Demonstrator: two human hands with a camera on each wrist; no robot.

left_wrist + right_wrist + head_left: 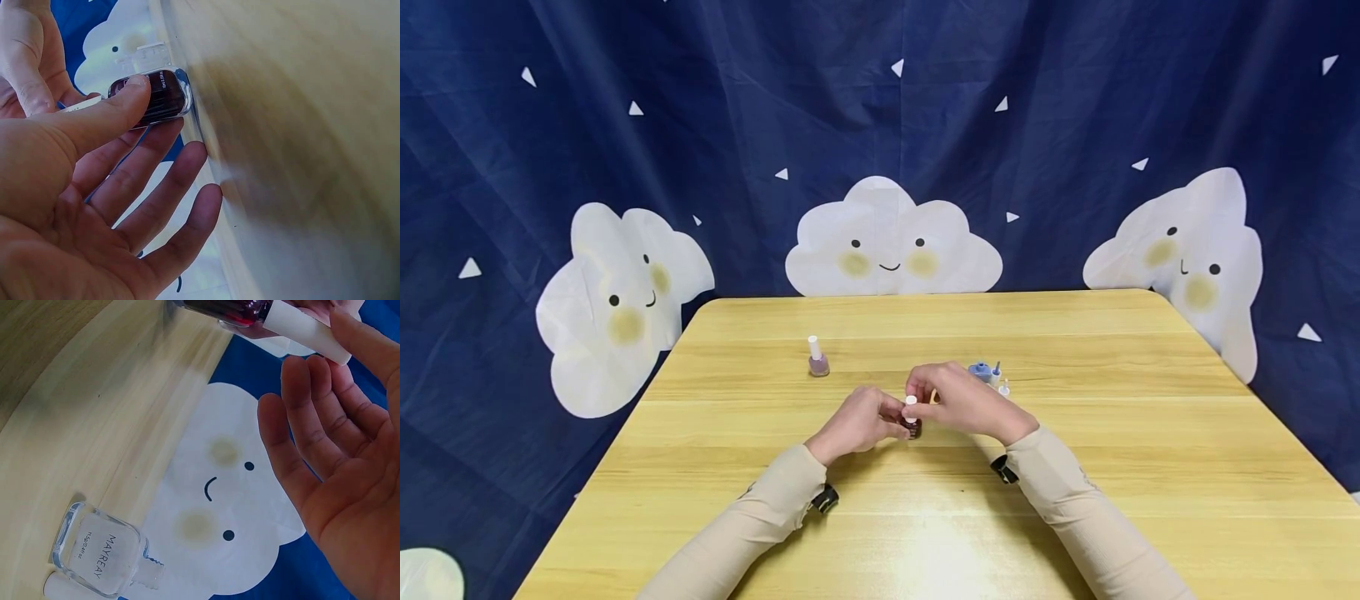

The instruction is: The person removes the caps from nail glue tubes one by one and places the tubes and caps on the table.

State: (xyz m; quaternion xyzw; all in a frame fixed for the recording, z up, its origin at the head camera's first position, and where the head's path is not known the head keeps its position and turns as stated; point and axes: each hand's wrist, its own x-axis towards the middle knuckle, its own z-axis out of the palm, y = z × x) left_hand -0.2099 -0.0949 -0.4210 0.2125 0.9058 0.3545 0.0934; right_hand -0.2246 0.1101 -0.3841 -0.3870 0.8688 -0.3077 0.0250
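- Glass bottle point(165, 103), dark red, squat and rounded, is held upright between both hands, on or just above the pale wood-grain surface point(700, 467); base contact cannot be told.
- Its long axis runs upward, the slim white cap point(303, 328) uppermost; whether the cap is tight or loosened is unclear.
- Left hand point(861, 419) comes from the dark red bottle's left and pinches its body, thumb across the lettered face, outer fingers fanned loosely.
- Right hand point(966, 402) comes from the dark red bottle's right and pinches the cap's top end between thumb and fingertips.
- Neither hand is nearer: both touch, left low on the body, right high on the cap.
- Beyond the dark red bottle to its left stands a lilac bottle point(818, 365) with a white cap.
- Beyond it to its right are an uncapped blue glass bottle point(978, 372), a white cap with upturned blue brush point(996, 375), and an uncapped clear glass bottle point(103, 553) lettered MAYREAY.
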